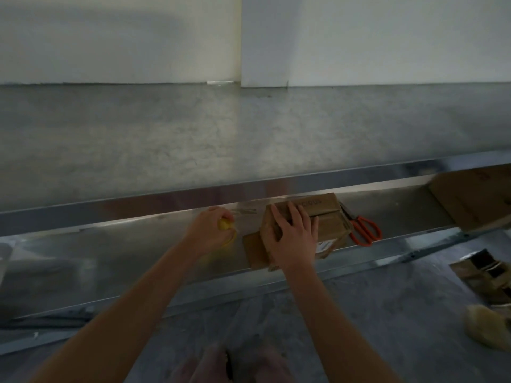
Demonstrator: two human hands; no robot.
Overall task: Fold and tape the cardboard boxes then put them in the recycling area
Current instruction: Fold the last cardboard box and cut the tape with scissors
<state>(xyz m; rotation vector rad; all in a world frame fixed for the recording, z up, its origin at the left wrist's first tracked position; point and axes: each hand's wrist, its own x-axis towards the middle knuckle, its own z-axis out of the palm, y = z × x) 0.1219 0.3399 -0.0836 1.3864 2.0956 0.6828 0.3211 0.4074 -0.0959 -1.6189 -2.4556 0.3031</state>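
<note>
cardboard box (326, 217) under flat open right hand (294, 239), left hand (211, 230) gripping yellow tape (224, 225) beside it

2 bare forearms reach in from the bottom edge, with no sleeves, watch or bracelet showing. The left hand (211, 229) and right hand (293, 239) wear no gloves or rings. Fingernails look short and plain.

The metal shelf (138, 250) carries a small cardboard box (326, 217) under the right hand's fingers (293, 217). Orange-handled scissors (365, 230) lie just beyond those fingers; a larger box (475, 194) sits farther off.
</note>
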